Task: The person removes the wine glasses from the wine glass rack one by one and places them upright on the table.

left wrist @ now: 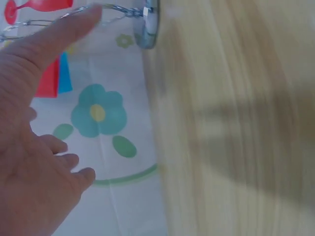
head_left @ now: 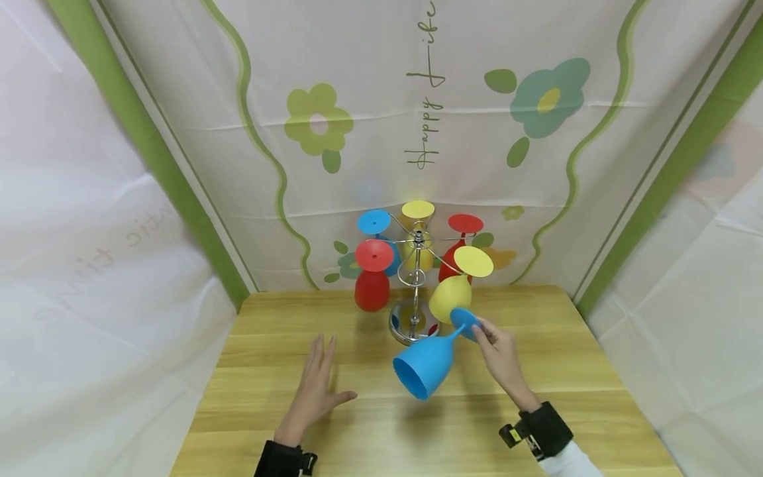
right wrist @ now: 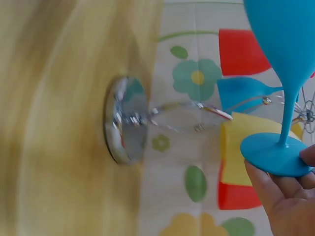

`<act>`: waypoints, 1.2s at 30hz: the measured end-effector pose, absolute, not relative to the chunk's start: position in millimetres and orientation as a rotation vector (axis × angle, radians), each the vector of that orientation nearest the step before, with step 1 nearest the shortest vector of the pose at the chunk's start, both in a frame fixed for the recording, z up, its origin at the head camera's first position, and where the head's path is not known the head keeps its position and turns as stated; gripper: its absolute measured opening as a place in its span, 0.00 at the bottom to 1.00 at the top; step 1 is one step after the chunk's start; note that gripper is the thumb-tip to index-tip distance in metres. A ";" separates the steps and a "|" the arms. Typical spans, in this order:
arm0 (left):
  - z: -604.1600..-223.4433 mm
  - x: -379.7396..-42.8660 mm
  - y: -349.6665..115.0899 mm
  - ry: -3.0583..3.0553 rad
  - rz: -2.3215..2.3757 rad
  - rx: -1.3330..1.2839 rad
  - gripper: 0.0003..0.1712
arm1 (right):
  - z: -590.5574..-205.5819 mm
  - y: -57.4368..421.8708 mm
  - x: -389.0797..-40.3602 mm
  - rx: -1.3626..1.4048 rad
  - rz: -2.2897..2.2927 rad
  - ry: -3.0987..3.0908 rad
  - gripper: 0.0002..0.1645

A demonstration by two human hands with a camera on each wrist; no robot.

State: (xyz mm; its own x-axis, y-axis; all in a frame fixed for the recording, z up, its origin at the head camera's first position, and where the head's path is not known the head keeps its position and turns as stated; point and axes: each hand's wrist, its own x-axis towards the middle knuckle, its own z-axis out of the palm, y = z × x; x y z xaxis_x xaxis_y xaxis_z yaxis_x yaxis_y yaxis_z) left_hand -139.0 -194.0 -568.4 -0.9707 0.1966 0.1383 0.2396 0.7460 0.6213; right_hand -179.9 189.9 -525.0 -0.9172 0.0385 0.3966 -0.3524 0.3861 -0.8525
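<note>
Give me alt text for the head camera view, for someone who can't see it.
A right hand holds a blue goblet by its base, mouth tilted downward, before a metal rack where five more goblets in red, yellow and blue hang upside down. The left hand hovers, fingers extended, above a wooden table.

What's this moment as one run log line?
right hand: grips tilted blue stemmed goblet by foot | left hand: empty | shiny metal rack: five red, yellow, blue goblets hanging
</note>
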 end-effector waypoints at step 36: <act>-502.9 -132.9 -132.6 -2.383 -1.760 -0.561 0.50 | -579.5 122.2 -151.2 0.448 2.057 -2.604 0.29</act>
